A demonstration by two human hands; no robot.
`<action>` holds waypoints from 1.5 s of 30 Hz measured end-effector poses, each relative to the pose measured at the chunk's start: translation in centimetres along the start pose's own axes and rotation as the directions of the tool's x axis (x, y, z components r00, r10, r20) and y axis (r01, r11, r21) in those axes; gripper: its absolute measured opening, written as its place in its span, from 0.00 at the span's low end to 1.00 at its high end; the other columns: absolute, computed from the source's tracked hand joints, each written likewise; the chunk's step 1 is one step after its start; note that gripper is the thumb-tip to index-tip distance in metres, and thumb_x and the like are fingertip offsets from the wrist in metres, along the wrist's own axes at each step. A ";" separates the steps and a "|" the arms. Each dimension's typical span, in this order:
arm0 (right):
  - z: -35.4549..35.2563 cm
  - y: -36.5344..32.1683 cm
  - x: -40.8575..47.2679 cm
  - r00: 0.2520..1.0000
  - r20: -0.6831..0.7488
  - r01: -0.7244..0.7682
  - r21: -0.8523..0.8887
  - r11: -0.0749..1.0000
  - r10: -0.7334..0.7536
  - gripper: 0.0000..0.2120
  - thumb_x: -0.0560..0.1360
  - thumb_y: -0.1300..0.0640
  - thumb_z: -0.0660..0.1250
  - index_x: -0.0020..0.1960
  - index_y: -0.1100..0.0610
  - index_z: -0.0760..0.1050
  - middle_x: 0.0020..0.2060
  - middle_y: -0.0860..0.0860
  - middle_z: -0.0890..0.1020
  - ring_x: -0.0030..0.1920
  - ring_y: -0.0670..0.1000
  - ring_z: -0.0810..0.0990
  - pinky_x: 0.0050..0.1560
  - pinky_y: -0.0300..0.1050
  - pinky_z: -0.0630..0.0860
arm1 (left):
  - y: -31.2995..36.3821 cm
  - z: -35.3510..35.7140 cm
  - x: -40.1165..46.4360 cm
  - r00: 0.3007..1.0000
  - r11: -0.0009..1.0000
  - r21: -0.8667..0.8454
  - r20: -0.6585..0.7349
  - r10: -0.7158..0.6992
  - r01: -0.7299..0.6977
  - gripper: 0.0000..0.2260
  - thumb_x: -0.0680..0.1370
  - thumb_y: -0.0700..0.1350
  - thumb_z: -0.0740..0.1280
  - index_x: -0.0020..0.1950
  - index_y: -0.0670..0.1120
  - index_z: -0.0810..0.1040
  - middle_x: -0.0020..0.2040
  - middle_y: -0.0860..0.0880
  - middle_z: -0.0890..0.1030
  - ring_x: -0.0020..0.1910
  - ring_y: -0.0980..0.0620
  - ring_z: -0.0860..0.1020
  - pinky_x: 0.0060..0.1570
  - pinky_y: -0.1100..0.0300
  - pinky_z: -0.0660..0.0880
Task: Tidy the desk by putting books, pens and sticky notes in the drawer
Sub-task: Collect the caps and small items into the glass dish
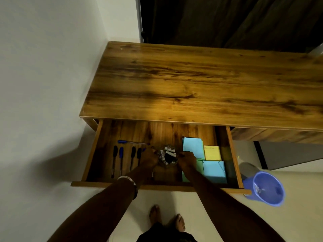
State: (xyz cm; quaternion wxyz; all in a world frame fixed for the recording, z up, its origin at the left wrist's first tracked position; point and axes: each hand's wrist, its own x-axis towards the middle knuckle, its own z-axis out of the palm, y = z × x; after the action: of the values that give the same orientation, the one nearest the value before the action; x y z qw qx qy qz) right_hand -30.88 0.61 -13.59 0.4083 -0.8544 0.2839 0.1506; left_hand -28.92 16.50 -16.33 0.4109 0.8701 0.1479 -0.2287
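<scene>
- Head view: my left hand (148,158) and right hand (187,159) curl around a small clear bowl (167,158) of batteries, one on each side, in the open wooden drawer (234,154).
- Thin pens (122,158) lie left, pointing toward me.
- Flat paper sticky notes (211,152) lie right.
- The desk (192,81) is smooth wood.
</scene>
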 end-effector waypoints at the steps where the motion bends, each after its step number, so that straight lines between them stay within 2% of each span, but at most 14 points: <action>1: 0.0 0.0 0.0 1.000 0.005 0.000 -0.010 1.000 0.000 0.13 0.78 0.57 0.65 0.59 0.62 0.80 0.58 0.59 0.81 0.60 0.59 0.78 0.59 0.48 0.74 | 0.0 -0.1 0.0 1.000 1.000 -0.001 -0.013 -0.002 0.002 0.11 0.80 0.39 0.62 0.57 0.35 0.79 0.58 0.40 0.79 0.59 0.43 0.76 0.41 0.72 0.63; 3: 0.2 0.2 0.0 1.000 0.019 0.000 -0.023 1.000 0.001 0.13 0.78 0.57 0.65 0.59 0.61 0.80 0.59 0.59 0.81 0.60 0.58 0.78 0.59 0.48 0.74 | 0.2 -0.5 -0.1 1.000 0.999 0.040 -0.015 -0.008 0.009 0.12 0.80 0.41 0.61 0.58 0.38 0.79 0.60 0.41 0.79 0.59 0.44 0.76 0.46 0.68 0.66; 7: 0.3 0.1 -0.1 1.000 0.025 0.004 -0.019 1.000 -0.003 0.13 0.78 0.57 0.65 0.59 0.62 0.80 0.58 0.60 0.81 0.59 0.59 0.79 0.60 0.49 0.75 | 0.8 -0.7 -0.6 1.000 0.997 0.076 -0.004 -0.015 0.015 0.11 0.80 0.40 0.61 0.55 0.37 0.80 0.56 0.39 0.81 0.57 0.43 0.78 0.43 0.66 0.66; 14: -0.2 -0.7 -0.9 0.999 -0.028 0.020 -0.102 0.995 -0.023 0.12 0.78 0.57 0.64 0.56 0.62 0.81 0.55 0.59 0.83 0.57 0.58 0.80 0.54 0.46 0.75 | 1.4 -1.8 -1.4 0.996 0.992 0.128 -0.085 -0.010 0.020 0.12 0.78 0.45 0.63 0.57 0.42 0.80 0.59 0.44 0.80 0.59 0.46 0.78 0.54 0.59 0.73; 17: -0.8 -1.4 -1.8 0.995 -0.074 0.057 -0.106 0.993 -0.065 0.19 0.81 0.48 0.59 0.53 0.60 0.82 0.51 0.58 0.84 0.54 0.59 0.81 0.50 0.45 0.75 | 2.4 -2.4 -2.1 0.990 0.997 0.070 -0.138 -0.024 0.034 0.10 0.78 0.41 0.64 0.55 0.43 0.82 0.56 0.44 0.82 0.57 0.47 0.79 0.51 0.59 0.75; 19: -1.3 -1.6 -2.5 0.992 -0.077 0.091 -0.124 0.988 -0.101 0.20 0.81 0.46 0.58 0.52 0.58 0.82 0.51 0.57 0.84 0.53 0.58 0.81 0.50 0.44 0.75 | 2.6 -2.6 -2.4 0.988 0.999 0.032 -0.151 -0.024 0.030 0.09 0.78 0.40 0.64 0.53 0.43 0.82 0.54 0.44 0.83 0.54 0.48 0.80 0.50 0.59 0.76; 24: -2.6 -1.6 -3.8 0.981 -0.055 0.170 -0.185 0.968 -0.183 0.12 0.77 0.54 0.63 0.54 0.56 0.82 0.53 0.54 0.84 0.55 0.56 0.81 0.53 0.42 0.75 | 3.3 -3.4 -4.1 0.985 0.992 -0.109 -0.155 -0.081 0.064 0.10 0.78 0.44 0.63 0.54 0.43 0.81 0.52 0.44 0.83 0.50 0.46 0.82 0.45 0.59 0.76; 29: -3.6 -1.2 -5.9 0.966 -0.055 0.236 -0.194 0.952 -0.251 0.12 0.77 0.57 0.65 0.56 0.57 0.82 0.55 0.55 0.84 0.56 0.56 0.80 0.55 0.42 0.74 | 3.1 -3.3 -5.9 0.979 0.963 -0.260 -0.167 -0.118 0.071 0.17 0.77 0.53 0.62 0.49 0.40 0.81 0.49 0.38 0.83 0.48 0.39 0.82 0.48 0.49 0.80; 32: -4.1 -0.2 -7.1 0.966 -0.070 0.234 -0.173 0.957 -0.248 0.11 0.76 0.56 0.65 0.55 0.55 0.83 0.55 0.54 0.84 0.56 0.55 0.80 0.54 0.42 0.75 | 3.7 -3.5 -8.9 0.969 0.966 -0.251 -0.218 -0.120 0.063 0.20 0.79 0.54 0.60 0.50 0.39 0.81 0.47 0.40 0.83 0.47 0.41 0.82 0.42 0.57 0.75; 35: -4.9 0.9 -8.8 0.967 -0.110 0.215 -0.140 0.966 -0.231 0.11 0.77 0.55 0.65 0.54 0.56 0.82 0.54 0.54 0.84 0.56 0.56 0.80 0.53 0.43 0.75 | 3.3 -3.3 -11.5 0.960 0.976 -0.210 -0.255 -0.112 0.058 0.22 0.80 0.56 0.56 0.53 0.39 0.80 0.50 0.39 0.82 0.49 0.40 0.81 0.47 0.53 0.75; 40: -5.3 2.8 -12.4 0.972 -0.133 0.175 -0.131 0.976 -0.192 0.15 0.79 0.52 0.62 0.54 0.61 0.81 0.53 0.58 0.83 0.55 0.59 0.80 0.52 0.44 0.74 | 1.6 -2.7 -15.9 0.942 0.976 -0.209 -0.311 -0.123 0.058 0.25 0.80 0.59 0.53 0.47 0.41 0.80 0.40 0.44 0.81 0.38 0.48 0.78 0.36 0.58 0.71; 42: -5.2 3.6 -13.7 0.981 -0.087 0.161 -0.120 0.980 -0.172 0.15 0.78 0.52 0.62 0.53 0.62 0.82 0.52 0.58 0.84 0.55 0.59 0.80 0.51 0.43 0.73 | 0.8 -2.3 -17.1 0.936 0.959 -0.278 -0.320 -0.143 0.051 0.21 0.80 0.57 0.54 0.50 0.42 0.79 0.44 0.43 0.81 0.39 0.49 0.77 0.40 0.56 0.73; 44: -4.9 4.6 -14.4 0.994 -0.030 0.106 -0.069 0.992 -0.109 0.17 0.76 0.48 0.64 0.51 0.61 0.82 0.48 0.57 0.84 0.51 0.59 0.82 0.51 0.42 0.75 | 0.6 -2.0 -18.6 0.937 0.938 -0.337 -0.297 -0.186 0.079 0.21 0.81 0.56 0.53 0.56 0.41 0.77 0.52 0.41 0.80 0.45 0.47 0.77 0.49 0.52 0.74; 45: -4.6 5.1 -14.4 0.998 0.007 0.063 -0.033 0.997 -0.063 0.19 0.73 0.45 0.64 0.49 0.60 0.82 0.45 0.56 0.85 0.48 0.58 0.83 0.51 0.47 0.79 | 0.5 -1.9 -19.2 0.941 0.917 -0.384 -0.257 -0.220 0.110 0.22 0.82 0.57 0.52 0.59 0.41 0.75 0.56 0.41 0.79 0.51 0.45 0.77 0.55 0.51 0.72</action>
State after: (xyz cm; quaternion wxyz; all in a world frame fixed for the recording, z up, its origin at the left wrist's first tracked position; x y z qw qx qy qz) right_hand -45.30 -0.32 -6.76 0.3995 -0.8690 0.2531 0.1451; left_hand -44.54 16.32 -4.99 0.5173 0.7871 0.3210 -0.0993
